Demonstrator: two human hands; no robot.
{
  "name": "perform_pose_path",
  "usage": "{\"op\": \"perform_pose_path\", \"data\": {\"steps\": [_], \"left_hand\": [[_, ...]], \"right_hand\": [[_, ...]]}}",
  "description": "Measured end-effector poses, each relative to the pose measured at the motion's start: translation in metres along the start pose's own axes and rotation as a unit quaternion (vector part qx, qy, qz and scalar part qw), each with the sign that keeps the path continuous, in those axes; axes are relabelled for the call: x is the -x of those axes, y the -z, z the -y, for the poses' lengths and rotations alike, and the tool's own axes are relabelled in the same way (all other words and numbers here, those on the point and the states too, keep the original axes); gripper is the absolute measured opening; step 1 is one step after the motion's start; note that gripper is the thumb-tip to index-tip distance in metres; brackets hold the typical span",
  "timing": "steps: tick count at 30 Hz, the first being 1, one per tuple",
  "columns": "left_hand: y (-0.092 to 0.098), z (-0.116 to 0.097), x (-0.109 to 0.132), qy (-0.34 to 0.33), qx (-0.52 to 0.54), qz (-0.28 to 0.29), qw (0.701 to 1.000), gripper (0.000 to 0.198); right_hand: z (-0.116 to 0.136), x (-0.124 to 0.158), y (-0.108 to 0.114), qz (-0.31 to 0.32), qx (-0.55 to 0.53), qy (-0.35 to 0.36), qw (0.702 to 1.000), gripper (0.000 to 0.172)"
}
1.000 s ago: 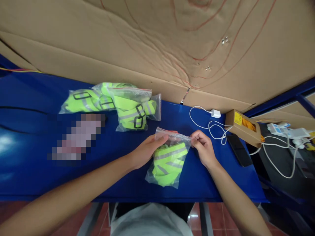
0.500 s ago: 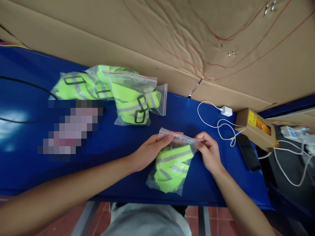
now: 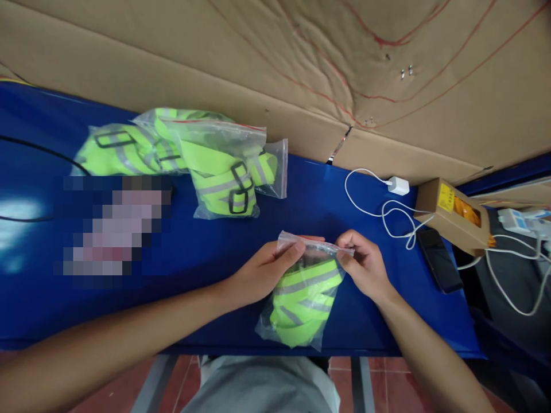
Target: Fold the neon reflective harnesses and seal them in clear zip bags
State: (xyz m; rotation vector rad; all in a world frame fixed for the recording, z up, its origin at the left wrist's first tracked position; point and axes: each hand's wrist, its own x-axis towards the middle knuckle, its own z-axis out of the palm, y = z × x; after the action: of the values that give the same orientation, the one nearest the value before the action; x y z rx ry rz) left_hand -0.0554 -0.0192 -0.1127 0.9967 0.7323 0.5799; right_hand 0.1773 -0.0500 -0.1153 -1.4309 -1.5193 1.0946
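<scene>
A clear zip-lock bag (image 3: pixel 267 328) with a folded neon-yellow reflective strap (image 3: pixel 297 315) inside lies near the front edge of the table. My left hand (image 3: pixel 262 269) pinches the left end of its top strip, thumb on the near side. At the right end of that strip, my right hand (image 3: pixel 364 264) grips the bag between thumb and fingers. A bit of red seal shows between the hands. Farther back, several similar bags of yellow straps with black buckles (image 3: pixel 228 178) lie piled against the cardboard.
A blue-covered table (image 3: pixel 206 241) spans the view below a cardboard wall (image 3: pixel 241 63) with red wires. On the right are a white charger (image 3: pixel 398 185) with its cable, a black phone (image 3: pixel 439 261) and a cardboard box (image 3: pixel 450 218). A blurred-out item (image 3: pixel 124 229) lies left.
My right hand has slid slightly left along the bag's top strip, toward my left hand. Both hands keep hold of the bag. The camera view has shifted a little.
</scene>
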Motion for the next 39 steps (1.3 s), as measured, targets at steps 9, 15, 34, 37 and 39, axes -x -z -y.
{"op": "perform_pose_path", "data": {"steps": [9,15,34,37,39], "left_hand": [[-0.0007,0.0043,0.0021,-0.01,-0.042,0.009,0.999,0.053],[-0.002,0.0073,0.0033,-0.004,-0.029,0.018,0.999,0.056],[0.0034,0.006,-0.0017,-0.092,-0.133,-0.046,0.986,0.031],[0.0032,0.0067,-0.0014,-0.087,-0.137,-0.04,0.986,0.031],[0.0028,0.0082,-0.0013,-0.072,-0.135,-0.047,0.987,0.032]], "right_hand": [[0.0037,0.0033,-0.0017,0.06,-0.022,0.003,0.998,0.015],[0.0036,0.0025,-0.0026,0.064,-0.02,0.03,0.997,0.016],[0.0024,0.0013,-0.0031,0.088,0.013,0.024,0.996,0.011],[0.0,0.0024,-0.003,0.091,0.011,0.022,0.996,0.01],[-0.0005,0.0031,-0.0028,0.093,0.01,0.022,0.995,0.011]]}}
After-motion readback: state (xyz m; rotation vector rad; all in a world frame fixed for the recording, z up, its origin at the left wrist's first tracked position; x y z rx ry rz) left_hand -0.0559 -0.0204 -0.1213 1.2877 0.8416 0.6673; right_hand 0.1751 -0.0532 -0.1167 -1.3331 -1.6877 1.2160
